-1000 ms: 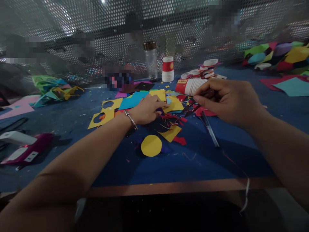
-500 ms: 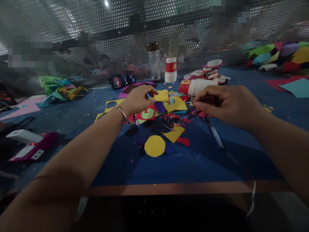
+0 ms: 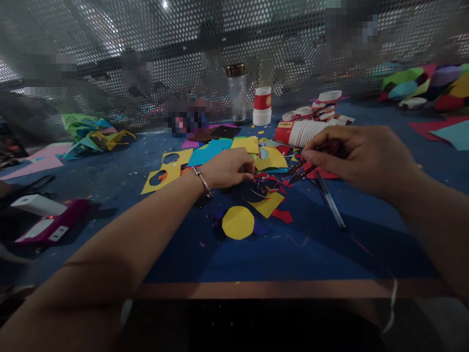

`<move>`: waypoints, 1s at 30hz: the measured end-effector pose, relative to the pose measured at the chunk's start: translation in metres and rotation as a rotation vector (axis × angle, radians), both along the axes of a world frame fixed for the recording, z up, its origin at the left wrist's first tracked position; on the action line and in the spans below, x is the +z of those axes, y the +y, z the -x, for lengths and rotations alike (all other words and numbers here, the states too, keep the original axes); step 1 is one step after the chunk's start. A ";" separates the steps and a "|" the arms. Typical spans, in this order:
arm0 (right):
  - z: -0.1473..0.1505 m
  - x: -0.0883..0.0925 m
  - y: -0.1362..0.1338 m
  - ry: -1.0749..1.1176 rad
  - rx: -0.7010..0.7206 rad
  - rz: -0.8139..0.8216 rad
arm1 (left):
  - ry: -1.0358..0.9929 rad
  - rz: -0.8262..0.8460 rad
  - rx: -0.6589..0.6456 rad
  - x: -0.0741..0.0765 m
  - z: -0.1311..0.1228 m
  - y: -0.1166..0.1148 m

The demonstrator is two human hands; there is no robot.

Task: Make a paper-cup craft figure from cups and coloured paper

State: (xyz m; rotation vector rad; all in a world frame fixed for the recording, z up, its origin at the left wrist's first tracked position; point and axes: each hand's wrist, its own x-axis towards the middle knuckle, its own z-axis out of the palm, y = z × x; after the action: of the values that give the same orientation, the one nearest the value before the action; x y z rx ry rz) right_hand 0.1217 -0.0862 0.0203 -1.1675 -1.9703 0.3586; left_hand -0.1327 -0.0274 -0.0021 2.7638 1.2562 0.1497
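Note:
My left hand (image 3: pixel 232 168), with a silver bangle at the wrist, is low over a pile of paper scraps (image 3: pixel 269 183). Its fingers are curled down and closed, and their tips are hidden, so what they pinch cannot be made out. In my right hand (image 3: pixel 355 154) is a pair of scissors (image 3: pixel 297 172), the dark blades pointing left and down over the scraps. A yellow paper circle (image 3: pixel 238 223) lies in front of the pile, near a yellow offcut (image 3: pixel 269 204). Blue paper (image 3: pixel 207 152) and yellow sheets with round holes (image 3: pixel 179 157) lie behind my left hand.
A clear pen-like stick (image 3: pixel 330 201) lies below my right hand. Stacked paper cups (image 3: pixel 300 133), more upright cups (image 3: pixel 262 105) and a glass bottle (image 3: pixel 237 95) stand or lie at the back. A magenta power strip (image 3: pixel 54 222) sits left. The wooden table edge (image 3: pixel 256 289) runs in front.
My left hand has moved down and right from the yellow and blue sheets to the scraps, and its fingers have curled in. My right hand still holds the scissors, whose blades show more.

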 end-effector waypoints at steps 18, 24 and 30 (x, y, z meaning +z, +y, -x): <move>0.002 -0.005 -0.003 -0.033 -0.044 -0.075 | 0.152 -0.293 0.134 0.008 0.006 0.005; 0.002 -0.003 -0.003 -0.064 -0.028 -0.079 | -0.054 0.054 0.071 0.040 0.038 0.009; 0.001 -0.005 -0.001 -0.106 -0.033 -0.054 | 0.067 0.275 -0.022 0.039 0.032 -0.002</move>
State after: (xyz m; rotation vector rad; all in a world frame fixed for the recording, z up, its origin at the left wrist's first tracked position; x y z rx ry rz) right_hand 0.1204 -0.0871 0.0153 -1.2048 -2.0365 0.2294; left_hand -0.1651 -0.0292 0.0373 2.5635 1.1624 -0.1104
